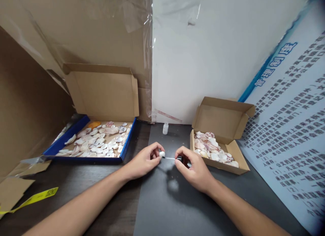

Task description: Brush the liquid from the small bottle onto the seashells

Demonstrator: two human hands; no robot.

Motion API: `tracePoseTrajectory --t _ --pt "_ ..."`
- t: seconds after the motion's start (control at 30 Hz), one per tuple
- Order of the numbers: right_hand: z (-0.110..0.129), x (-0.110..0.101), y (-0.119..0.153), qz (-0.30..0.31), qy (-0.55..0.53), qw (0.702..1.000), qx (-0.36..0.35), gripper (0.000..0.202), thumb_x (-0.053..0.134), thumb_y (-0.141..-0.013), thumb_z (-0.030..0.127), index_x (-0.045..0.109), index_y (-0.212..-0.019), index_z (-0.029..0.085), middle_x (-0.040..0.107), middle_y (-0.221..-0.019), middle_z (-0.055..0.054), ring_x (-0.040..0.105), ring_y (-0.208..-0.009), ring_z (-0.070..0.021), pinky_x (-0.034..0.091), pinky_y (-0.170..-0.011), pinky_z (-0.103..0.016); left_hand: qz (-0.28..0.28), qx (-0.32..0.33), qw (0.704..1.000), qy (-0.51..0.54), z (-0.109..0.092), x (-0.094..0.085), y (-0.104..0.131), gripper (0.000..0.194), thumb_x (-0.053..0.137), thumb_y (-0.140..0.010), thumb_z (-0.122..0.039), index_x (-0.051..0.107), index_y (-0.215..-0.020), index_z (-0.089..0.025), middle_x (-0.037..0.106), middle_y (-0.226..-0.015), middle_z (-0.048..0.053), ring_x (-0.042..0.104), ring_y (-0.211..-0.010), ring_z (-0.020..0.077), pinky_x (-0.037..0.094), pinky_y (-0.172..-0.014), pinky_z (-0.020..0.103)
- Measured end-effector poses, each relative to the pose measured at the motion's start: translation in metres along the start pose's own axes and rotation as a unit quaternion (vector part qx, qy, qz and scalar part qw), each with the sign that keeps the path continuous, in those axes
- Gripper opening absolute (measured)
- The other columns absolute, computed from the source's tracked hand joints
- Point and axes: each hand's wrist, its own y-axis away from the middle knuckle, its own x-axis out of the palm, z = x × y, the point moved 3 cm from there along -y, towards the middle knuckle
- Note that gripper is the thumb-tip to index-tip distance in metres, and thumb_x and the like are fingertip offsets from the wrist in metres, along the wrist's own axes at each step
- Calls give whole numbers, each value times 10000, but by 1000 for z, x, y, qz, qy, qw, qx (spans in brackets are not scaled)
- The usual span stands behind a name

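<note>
Delicately, the left hand (148, 161) pinches a small white shell (161, 154) between its thumb and fingertips, the grip closed on it. Just to the right, the right hand (195, 168) is closed around a black cap (180, 158), from which a thin stem (169, 158) runs leftward to the shell. The stem's dark tip ends right at the shell's edge; whether the two are touching is too small to tell. Both hands are above a dark grey mat (157, 202), and soft shadows fall on it below them.

Beyond the hands, at the far side of the mat, a small clear bottle (165, 128) stands upright, well apart from either hand. Farther right, near the right hand, an open brown box (237, 153) holds a heap of shells (208, 144), some pale and some with reddish markings, its lid raised at the far side. To the left, a wider blue-edged box (86, 158) contains many loose shells (104, 148), mostly white, with one orange piece (94, 124) toward the far left; its lid also stands up. A yellow strip (40, 196) lies at the near left, and a printed poster (286, 127) leans along the right.
</note>
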Motion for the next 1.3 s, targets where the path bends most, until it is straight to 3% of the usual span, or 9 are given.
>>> tracePoseTrajectory --t 0.17,1.3 --pt "0 2 1 5 -2 1000 -4 45 558 -870 232 564 -879 188 510 -690 34 472 -595 -104 380 -567 -219 -2 2 1000 -1 1 0 -1 178 557 -880 -292 546 -988 -152 484 -757 -23 432 -684 112 350 -629 236" --pt "1 1 -2 3 27 1000 0 20 568 -863 209 569 -876 194 543 -693 23 486 -590 -110 393 -566 -221 -6 0 1000 2 -1 0 1 235 580 -888 -369 542 -984 -158 477 -742 -26 422 -666 107 345 -618 229"
